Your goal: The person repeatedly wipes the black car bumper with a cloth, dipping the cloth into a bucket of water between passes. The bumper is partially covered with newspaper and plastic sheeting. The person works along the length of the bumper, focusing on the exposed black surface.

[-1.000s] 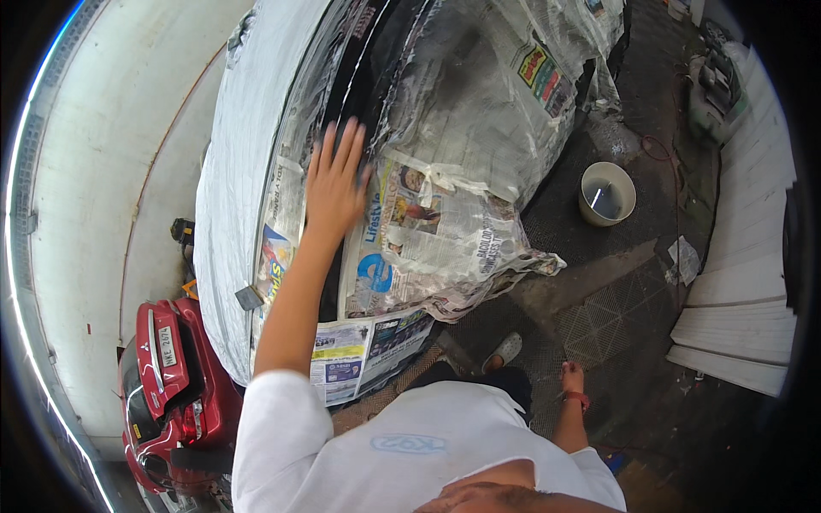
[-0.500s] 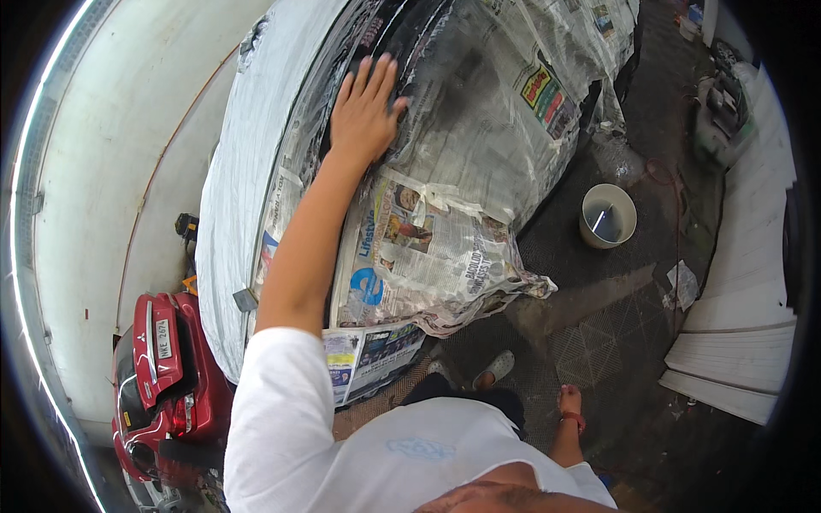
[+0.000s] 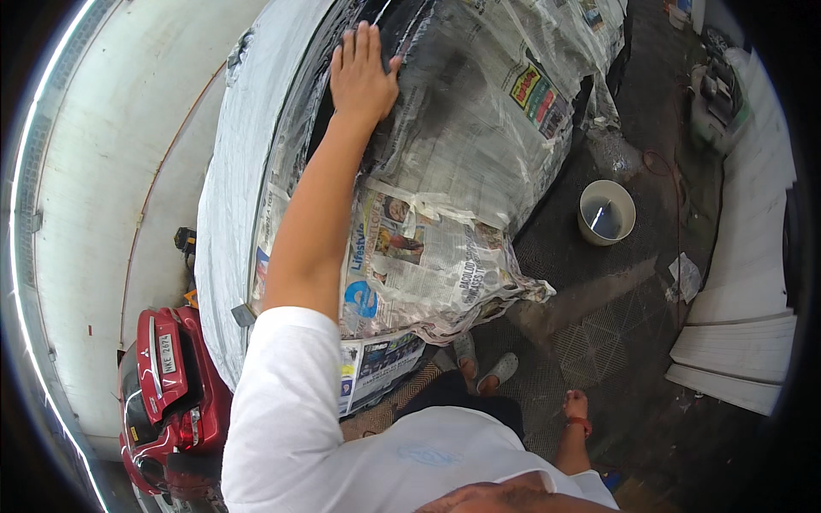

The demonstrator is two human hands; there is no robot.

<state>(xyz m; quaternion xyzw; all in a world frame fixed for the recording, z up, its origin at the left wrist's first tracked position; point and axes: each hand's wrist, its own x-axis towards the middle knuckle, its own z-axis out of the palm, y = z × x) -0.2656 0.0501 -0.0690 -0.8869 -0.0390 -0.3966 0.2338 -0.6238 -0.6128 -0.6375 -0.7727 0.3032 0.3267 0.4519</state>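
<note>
My left hand (image 3: 364,77) lies on a dark, wet-looking strip of a large vehicle's body (image 3: 395,27), fingers stretched out and nearly flat, thumb spread to the right. Whether anything thin is under the palm is hidden. Newspaper masking (image 3: 428,256), taped at its seams, covers the surface to the right of the strip and below it. Pale plastic sheeting (image 3: 248,162) drapes the left side. My right hand (image 3: 576,403), with a red band (image 3: 579,425) at the wrist, hangs low on the right, away from the vehicle. Its fingers look bent but are too small to make out.
A whitish bucket (image 3: 588,224) holding liquid stands on the dark floor to the right, with a crumpled plastic bag (image 3: 684,278) beyond it. A red hose (image 3: 680,205) runs near the pale right wall (image 3: 744,282). A red car (image 3: 175,385) is at lower left.
My left hand has slid a little farther along the dark strip, away from me. My right hand stays low at my side. The whole view has shifted slightly.
</note>
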